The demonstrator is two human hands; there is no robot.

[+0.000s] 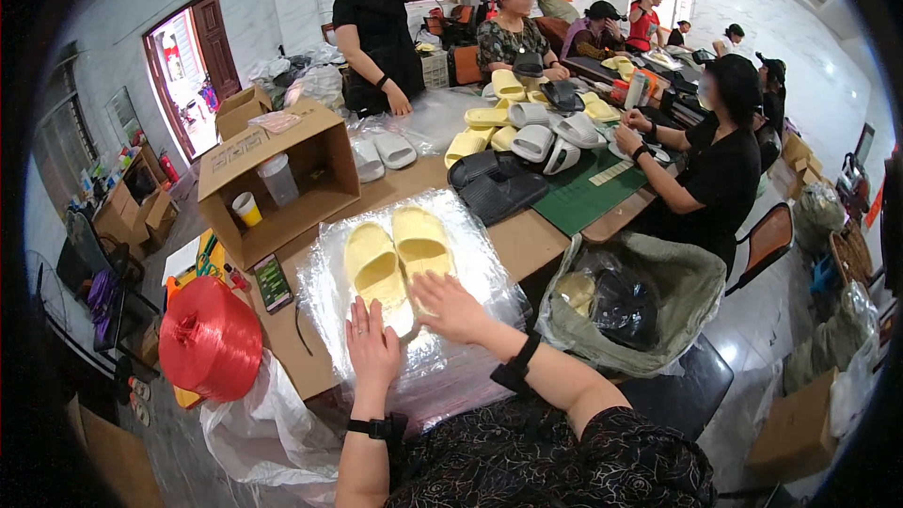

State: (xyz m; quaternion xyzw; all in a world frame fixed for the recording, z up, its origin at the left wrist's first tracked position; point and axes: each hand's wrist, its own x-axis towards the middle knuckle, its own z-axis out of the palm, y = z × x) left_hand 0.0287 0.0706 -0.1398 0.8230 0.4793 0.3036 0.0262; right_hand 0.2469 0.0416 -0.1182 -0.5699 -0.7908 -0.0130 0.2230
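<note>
A pair of pale yellow slide slippers lies side by side on a stack of clear plastic bags, toes pointing away from me. My left hand rests with outstretched fingers at the heel end of the left slipper. Over the heel of the right slipper, my right hand lies with its fingers spread. Neither hand grips anything. The fingers partly cover both heels, so I cannot tell whether the slippers are inside the top bag or on it.
An open cardboard box with cups stands ahead left, near a phone and a red twine spool. Yellow, grey and black slippers are heaped beyond. A lined sack stands right. A co-worker sits at the green mat.
</note>
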